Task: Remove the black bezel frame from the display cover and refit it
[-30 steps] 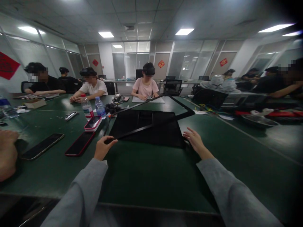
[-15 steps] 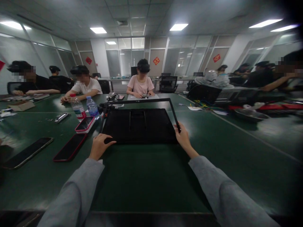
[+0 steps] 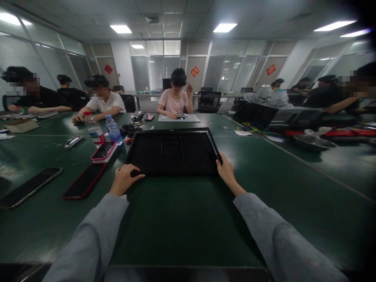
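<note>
A thin black monitor bezel (image 3: 190, 130) lies around the edges of a dark, flat monitor panel (image 3: 147, 150) on the green table. On its far side the bezel sits slightly above the panel, and a narrow gap shows at the right. My left hand (image 3: 123, 178) grips the near left corner, thumb stretched along the front edge and fingers partly hidden behind the corner. At the near right side, my right hand (image 3: 227, 172) is closed around the bezel's side bar. Two thin raised lines run across the panel's middle.
Left of the panel are two bottles (image 3: 114, 131), a pink-edged phone on a white box (image 3: 104, 152), a red-edged phone (image 3: 85, 182) and a larger black phone (image 3: 32, 186). Cables (image 3: 132, 127) lie behind. A metal bowl (image 3: 314, 143) stands right. Several people sit around.
The bezel's far side has come down from its raised tilt to lie close over the panel. Both hands keep nearly the same places. The person opposite has raised one hand.
</note>
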